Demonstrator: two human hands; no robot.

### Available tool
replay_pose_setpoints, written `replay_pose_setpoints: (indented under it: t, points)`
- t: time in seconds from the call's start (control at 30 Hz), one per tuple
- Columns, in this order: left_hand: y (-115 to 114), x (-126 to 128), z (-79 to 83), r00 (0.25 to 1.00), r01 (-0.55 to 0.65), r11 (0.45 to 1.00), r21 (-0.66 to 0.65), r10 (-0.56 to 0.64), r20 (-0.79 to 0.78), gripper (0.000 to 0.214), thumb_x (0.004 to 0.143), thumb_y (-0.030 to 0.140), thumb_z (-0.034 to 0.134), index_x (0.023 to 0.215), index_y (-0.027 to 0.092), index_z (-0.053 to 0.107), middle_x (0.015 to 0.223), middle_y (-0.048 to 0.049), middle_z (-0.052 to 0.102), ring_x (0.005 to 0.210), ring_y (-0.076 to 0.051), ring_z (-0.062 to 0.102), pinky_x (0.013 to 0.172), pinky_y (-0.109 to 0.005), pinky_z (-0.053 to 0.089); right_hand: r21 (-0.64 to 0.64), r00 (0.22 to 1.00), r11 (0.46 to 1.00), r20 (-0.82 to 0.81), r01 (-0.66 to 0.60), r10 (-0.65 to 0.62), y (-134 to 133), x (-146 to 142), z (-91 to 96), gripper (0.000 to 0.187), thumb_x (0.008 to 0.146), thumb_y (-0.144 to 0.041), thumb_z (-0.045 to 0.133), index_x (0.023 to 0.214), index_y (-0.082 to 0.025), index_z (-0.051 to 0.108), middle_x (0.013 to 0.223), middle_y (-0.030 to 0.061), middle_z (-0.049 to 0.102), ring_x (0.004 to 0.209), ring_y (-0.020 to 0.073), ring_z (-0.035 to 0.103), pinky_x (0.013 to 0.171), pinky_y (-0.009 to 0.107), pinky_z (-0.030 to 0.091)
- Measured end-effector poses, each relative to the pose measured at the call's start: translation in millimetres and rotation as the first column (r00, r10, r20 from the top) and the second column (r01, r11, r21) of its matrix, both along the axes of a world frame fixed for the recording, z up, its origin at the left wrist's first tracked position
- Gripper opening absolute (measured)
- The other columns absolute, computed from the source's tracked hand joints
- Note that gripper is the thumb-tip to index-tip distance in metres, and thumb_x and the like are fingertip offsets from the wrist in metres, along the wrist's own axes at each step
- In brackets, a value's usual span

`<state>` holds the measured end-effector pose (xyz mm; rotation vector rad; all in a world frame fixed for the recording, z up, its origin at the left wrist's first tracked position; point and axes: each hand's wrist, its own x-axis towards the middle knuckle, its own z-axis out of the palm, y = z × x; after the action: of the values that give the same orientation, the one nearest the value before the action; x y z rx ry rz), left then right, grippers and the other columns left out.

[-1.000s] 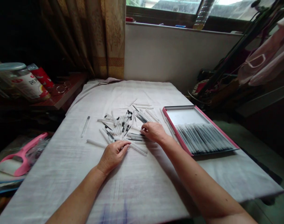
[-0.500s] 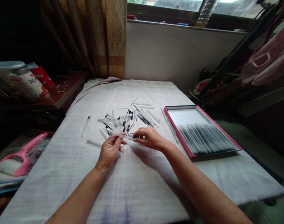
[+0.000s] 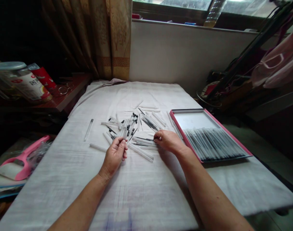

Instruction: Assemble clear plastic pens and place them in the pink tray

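Left hand (image 3: 115, 154) is curling loosely, contents hidden (grip unclear). Right hand (image 3: 170, 141), fingers bent, is touching clear, dark-cored tubes (image 3: 143, 141) at its fingertips; grasp unclear.

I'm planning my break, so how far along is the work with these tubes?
Done: a row of tubes lies in the pink-rimmed tray, whose far half is bare. In hand: the left hand pinches a clear tube, and the right hand rests on the scattered pile. To do: that pile, spread over the cloth.

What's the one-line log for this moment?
left hand: holds clear tube | right hand: on loose tubes | tray: holds packed tubes
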<state>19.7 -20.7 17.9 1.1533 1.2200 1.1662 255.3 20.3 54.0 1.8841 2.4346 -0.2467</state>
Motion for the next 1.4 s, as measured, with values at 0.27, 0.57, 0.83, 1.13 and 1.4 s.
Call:
replay_pose_setpoints:
  t: [0.27, 0.57, 0.83, 1.13, 1.4]
  points:
    - [1.9, 0.7, -8.1, 0.995, 0.058, 0.998, 0.016, -0.056, -0.078, 0.036, 0.079, 0.048, 0.063, 0.096, 0.017, 0.053, 0.068, 0.0053, 0.058, 0.044, -0.006, 0.05, 0.043, -0.018, 0.04, -0.093, 0.952, 0.979, 0.232, -0.181, 0.199, 12.6, -33.0, 20.9, 0.027, 0.079, -0.01, 0.054, 0.094, -0.014, 0.075, 0.093, 0.0186, 0.075, 0.091, 0.0301, 0.071, 0.07, 0.031, 0.05]
    - [0.9, -0.3, -7.8, 0.993, 0.07, 0.998, 0.005, -0.069, -0.096, 0.037, 0.078, 0.047, 0.064, 0.098, 0.018, 0.054, 0.069, 0.0038, 0.06, 0.046, -0.007, 0.052, 0.044, -0.019, 0.042, -0.113, 0.963, 0.978, 0.191, -0.173, 0.192, 23.2, -25.0, 19.4, 0.023, 0.076, -0.016, 0.056, 0.09, -0.015, 0.075, 0.094, 0.0175, 0.075, 0.09, 0.0304, 0.071, 0.067, 0.031, 0.049]
    - [-3.1, 2.3, -7.1, 0.987, 0.089, 0.995, 0.045, -0.082, -0.137, 0.032, 0.08, 0.045, 0.064, 0.097, 0.019, 0.057, 0.073, 0.0019, 0.062, 0.052, -0.009, 0.055, 0.048, -0.02, 0.047, -0.091, 0.569, 0.995, -0.816, 0.045, -0.1, 15.1, -11.5, 8.6, 0.015, 0.077, -0.03, 0.059, 0.087, -0.018, 0.061, 0.07, 0.0008, 0.067, 0.063, 0.0146, 0.062, 0.056, 0.024, 0.045]
    - [-6.8, 2.2, -9.6, 0.979, 0.116, 0.991, 0.065, -0.104, -0.175, 0.027, 0.084, 0.042, 0.061, 0.098, 0.019, 0.059, 0.076, 0.0003, 0.064, 0.056, -0.011, 0.058, 0.054, -0.023, 0.049, -0.26, -0.199, 0.965, -0.948, 0.041, -0.247, -0.1, -48.1, -1.8, 0.036, 0.067, -0.04, 0.077, 0.093, -0.021, 0.06, 0.08, -0.0008, 0.071, 0.069, 0.0128, 0.067, 0.056, 0.023, 0.052]
    - [-7.3, 2.7, -9.3, 0.975, 0.129, 0.989, 0.076, -0.113, -0.192, 0.025, 0.085, 0.041, 0.059, 0.098, 0.019, 0.059, 0.076, 0.0003, 0.064, 0.057, -0.011, 0.058, 0.055, -0.023, 0.05, -0.236, -0.187, 0.969, -0.958, 0.072, -0.219, 0.4, -47.5, -2.8, 0.032, 0.068, -0.039, 0.078, 0.089, -0.021, 0.062, 0.079, -0.001, 0.071, 0.068, 0.0124, 0.067, 0.056, 0.023, 0.053]
